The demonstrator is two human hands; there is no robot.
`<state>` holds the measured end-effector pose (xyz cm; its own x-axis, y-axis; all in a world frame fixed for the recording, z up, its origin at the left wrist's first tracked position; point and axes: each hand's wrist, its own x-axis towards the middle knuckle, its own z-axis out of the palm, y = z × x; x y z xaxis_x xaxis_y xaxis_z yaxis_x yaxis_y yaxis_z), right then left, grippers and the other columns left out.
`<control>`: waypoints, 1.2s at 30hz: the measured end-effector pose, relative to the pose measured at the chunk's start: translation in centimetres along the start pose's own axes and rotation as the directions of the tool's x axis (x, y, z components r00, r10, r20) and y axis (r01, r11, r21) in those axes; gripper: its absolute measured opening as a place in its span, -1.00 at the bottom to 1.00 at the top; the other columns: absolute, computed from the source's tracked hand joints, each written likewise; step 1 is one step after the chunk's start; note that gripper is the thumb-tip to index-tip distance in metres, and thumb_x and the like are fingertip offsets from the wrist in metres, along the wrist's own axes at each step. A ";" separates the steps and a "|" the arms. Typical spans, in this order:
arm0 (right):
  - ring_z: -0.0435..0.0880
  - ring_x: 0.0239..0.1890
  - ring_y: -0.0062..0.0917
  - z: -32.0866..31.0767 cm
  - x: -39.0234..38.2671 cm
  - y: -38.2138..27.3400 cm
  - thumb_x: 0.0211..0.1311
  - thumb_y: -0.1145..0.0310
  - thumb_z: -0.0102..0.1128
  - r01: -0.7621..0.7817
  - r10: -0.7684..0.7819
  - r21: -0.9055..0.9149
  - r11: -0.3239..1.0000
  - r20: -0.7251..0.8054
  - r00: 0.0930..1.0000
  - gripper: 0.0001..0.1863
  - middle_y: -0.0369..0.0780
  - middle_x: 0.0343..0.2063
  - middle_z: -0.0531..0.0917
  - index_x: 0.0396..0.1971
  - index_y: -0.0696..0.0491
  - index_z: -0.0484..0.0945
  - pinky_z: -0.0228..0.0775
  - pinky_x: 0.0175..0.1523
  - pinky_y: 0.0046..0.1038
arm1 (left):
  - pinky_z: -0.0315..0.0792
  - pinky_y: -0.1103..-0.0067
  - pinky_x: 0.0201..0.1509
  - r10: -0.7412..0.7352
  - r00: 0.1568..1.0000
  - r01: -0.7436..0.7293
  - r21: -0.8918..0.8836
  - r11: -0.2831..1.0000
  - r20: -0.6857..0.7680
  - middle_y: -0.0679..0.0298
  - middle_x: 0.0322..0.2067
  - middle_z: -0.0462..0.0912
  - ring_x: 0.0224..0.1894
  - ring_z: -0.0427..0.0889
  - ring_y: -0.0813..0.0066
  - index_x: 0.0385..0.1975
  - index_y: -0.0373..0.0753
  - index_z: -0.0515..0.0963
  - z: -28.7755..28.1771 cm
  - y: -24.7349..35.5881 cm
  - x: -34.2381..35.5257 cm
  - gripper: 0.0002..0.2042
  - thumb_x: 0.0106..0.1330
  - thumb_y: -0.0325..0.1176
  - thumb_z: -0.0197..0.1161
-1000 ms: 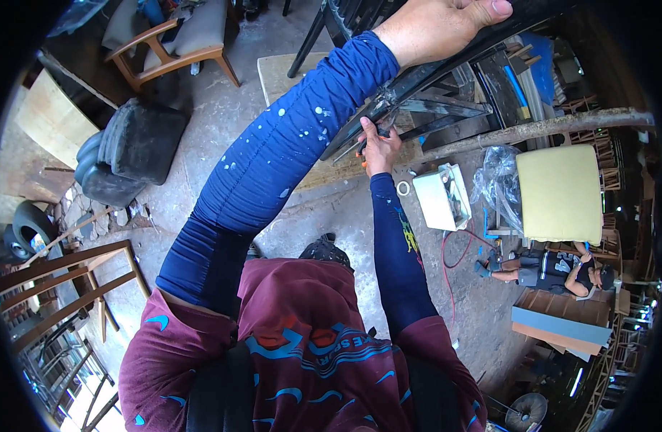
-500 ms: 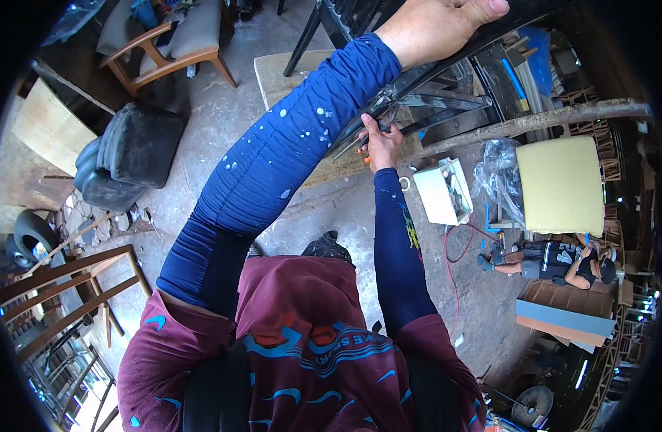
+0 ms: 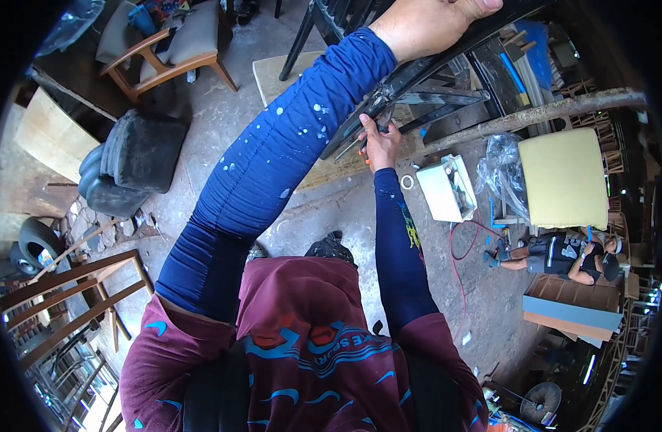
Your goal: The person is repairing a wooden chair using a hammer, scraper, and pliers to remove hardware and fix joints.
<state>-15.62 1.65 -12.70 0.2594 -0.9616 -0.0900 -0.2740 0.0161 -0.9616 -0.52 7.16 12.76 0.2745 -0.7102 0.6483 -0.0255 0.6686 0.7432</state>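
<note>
A black wooden chair (image 3: 446, 98) lies on a worn plank bench (image 3: 338, 171) in front of me. My left hand (image 3: 428, 27) reaches over the chair's upper rail at the top edge of the view. Its thumb lies along the rail and its palm presses against it; the other fingers are mostly hidden. Below that rail, my right hand (image 3: 382, 144) is closed around a pliers-like tool (image 3: 365, 148) with black and orange handles. The tool's grey head points up at the chair's underside, where my left forearm partly covers the chair.
Right of the bench stand a white box of tools (image 3: 435, 193), a tape roll (image 3: 407, 182) and a yellow cushion (image 3: 563, 178). A red hose (image 3: 459, 253) runs along the floor. Beyond, another person (image 3: 561, 258) sits. Left are a wooden armchair (image 3: 161, 61) and black cushions (image 3: 140, 153).
Both hands keep their places on the chair and the tool. The view has shifted slightly, and the seated person's arm and head have moved a little.
</note>
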 end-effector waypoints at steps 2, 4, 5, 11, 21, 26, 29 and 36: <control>0.49 -0.74 -0.68 -0.2 0.1 0.5 0.16 0.04 0.56 0.037 -0.038 0.026 0.999 0.008 0.999 -0.58 -0.30 -0.59 0.66 -0.22 0.04 0.62 0.30 -0.70 -0.62 | 0.48 0.54 0.14 0.046 0.999 -0.046 -0.013 0.999 0.001 -0.01 -0.12 0.76 -0.03 0.68 0.39 0.04 -0.56 0.60 0.1 -0.2 -0.4 -0.27 0.52 0.22 0.07; 0.47 -0.77 -0.67 -0.4 0.4 0.8 0.17 0.03 0.56 0.077 -0.078 0.055 0.995 0.008 0.997 -0.58 -0.30 -0.60 0.65 -0.21 0.03 0.63 0.29 -0.70 -0.61 | 0.47 0.54 0.16 0.033 0.999 -0.034 -0.054 0.998 -0.013 0.00 -0.09 0.75 -0.01 0.67 0.39 0.07 -0.56 0.59 0.4 -0.1 -0.7 -0.26 0.52 0.22 0.08; 0.46 -0.77 -0.68 -0.6 0.6 1.0 0.16 0.02 0.56 0.077 -0.078 0.061 0.995 0.013 0.997 -0.57 -0.30 -0.61 0.65 -0.21 0.03 0.63 0.29 -0.70 -0.61 | 0.47 0.54 0.16 0.034 0.999 -0.034 -0.055 0.998 -0.007 0.00 -0.09 0.75 -0.01 0.67 0.39 0.07 -0.56 0.59 0.4 0.0 -0.7 -0.26 0.52 0.22 0.08; 0.46 -0.77 -0.67 0.0 0.6 1.1 0.18 0.05 0.55 0.076 -0.076 0.052 0.996 0.003 0.997 -0.59 -0.30 -0.62 0.63 -0.23 0.04 0.63 0.28 -0.70 -0.61 | 0.48 0.55 0.15 -0.057 0.996 0.058 -0.021 0.998 0.069 0.02 -0.09 0.75 -0.03 0.65 0.44 0.08 -0.57 0.58 -0.3 0.1 0.6 -0.25 0.51 0.23 0.09; 0.44 -0.80 -0.66 -0.7 0.7 1.6 0.16 0.02 0.56 0.084 -0.084 0.030 0.996 0.014 0.996 -0.58 -0.30 -0.63 0.63 -0.24 0.04 0.63 0.29 -0.70 -0.58 | 0.47 0.57 0.14 -0.091 0.957 0.240 0.572 0.784 -0.276 0.10 -0.13 0.75 -0.04 0.63 0.49 0.07 -0.56 0.59 2.5 4.5 -2.1 -0.23 0.49 0.26 0.09; 0.43 -0.79 -0.66 0.1 0.8 1.7 0.16 0.02 0.56 0.089 -0.089 0.035 0.995 -0.008 0.996 -0.58 -0.31 -0.64 0.62 -0.24 0.03 0.63 0.28 -0.69 -0.56 | 0.42 0.61 0.19 0.033 0.999 -0.034 -0.092 0.995 -0.012 0.19 -0.06 0.72 0.02 0.58 0.55 0.11 -0.55 0.56 0.2 -0.5 -0.5 -0.29 0.53 0.18 0.10; 0.47 -0.75 -0.68 0.0 0.7 1.8 0.16 0.03 0.56 0.091 -0.090 0.037 0.995 -0.024 0.996 -0.58 -0.32 -0.64 0.61 -0.24 0.03 0.64 0.28 -0.68 -0.55 | 0.40 0.62 0.22 -0.005 0.999 0.007 -0.040 0.999 0.040 0.20 -0.01 0.71 0.06 0.56 0.58 0.16 -0.54 0.54 -0.3 -0.5 -0.5 -0.32 0.54 0.14 0.11; 0.59 -0.61 -0.66 -6.2 1.2 3.2 0.12 0.33 0.58 -0.008 0.021 0.162 0.987 -0.083 0.996 -0.69 -0.33 -0.44 0.68 -0.17 0.03 0.66 0.31 -0.64 -0.57 | 0.39 0.64 0.26 -0.028 0.998 0.030 0.057 0.998 -0.052 0.22 0.04 0.69 0.08 0.55 0.57 0.19 -0.51 0.54 -0.3 -0.1 -1.1 -0.33 0.53 0.13 0.13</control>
<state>-21.97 -1.11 -14.27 0.1754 -0.9805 -0.0886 -0.1224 0.0675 -0.9902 -0.53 7.93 11.95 0.3245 -0.7159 0.6182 -0.0721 0.6330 0.7708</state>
